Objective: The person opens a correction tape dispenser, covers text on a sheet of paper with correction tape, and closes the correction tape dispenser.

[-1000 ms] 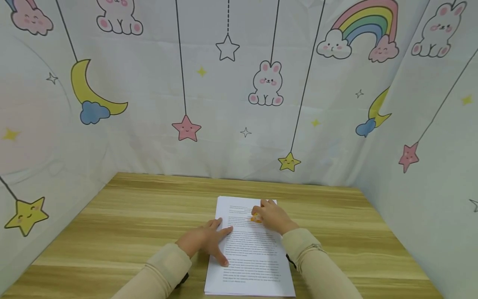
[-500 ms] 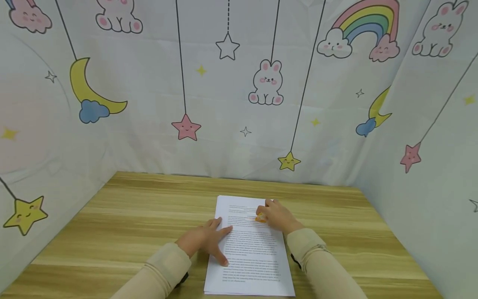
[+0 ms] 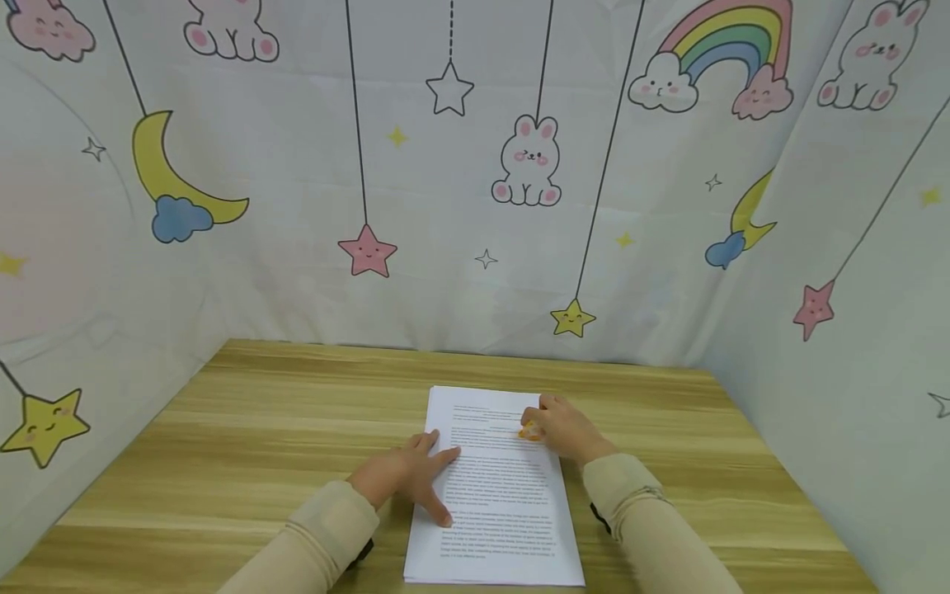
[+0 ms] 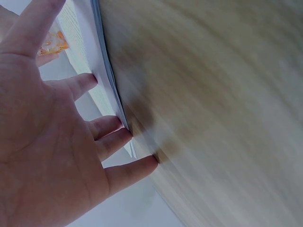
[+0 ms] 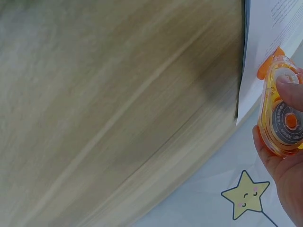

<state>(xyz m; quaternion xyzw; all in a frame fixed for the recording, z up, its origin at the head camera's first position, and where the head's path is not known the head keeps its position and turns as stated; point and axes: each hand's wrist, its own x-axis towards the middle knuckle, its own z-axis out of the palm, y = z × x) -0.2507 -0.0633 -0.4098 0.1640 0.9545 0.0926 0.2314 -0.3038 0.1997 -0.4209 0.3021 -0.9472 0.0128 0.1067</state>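
Note:
Printed sheets (image 3: 497,495) lie in a stack on the wooden table, text side up. My left hand (image 3: 408,477) rests on their left edge with spread fingers; in the left wrist view the fingers of this hand (image 4: 57,132) reach along the stack's edge. My right hand (image 3: 567,427) grips an orange, transparent correction tape dispenser (image 3: 529,431) over the upper right of the top sheet. In the right wrist view, the thumb and fingers of that hand (image 5: 289,175) pinch the dispenser (image 5: 279,113), its orange tip at the paper (image 5: 253,61).
The wooden table (image 3: 282,429) extends on both sides of the paper. Behind it and at both sides hang white cloth walls (image 3: 297,289) printed with stars, rabbits, moons and a rainbow.
My right hand has slid to the right with the dispenser, across the upper part of the sheet toward its right edge. My left hand has stayed in place on the paper.

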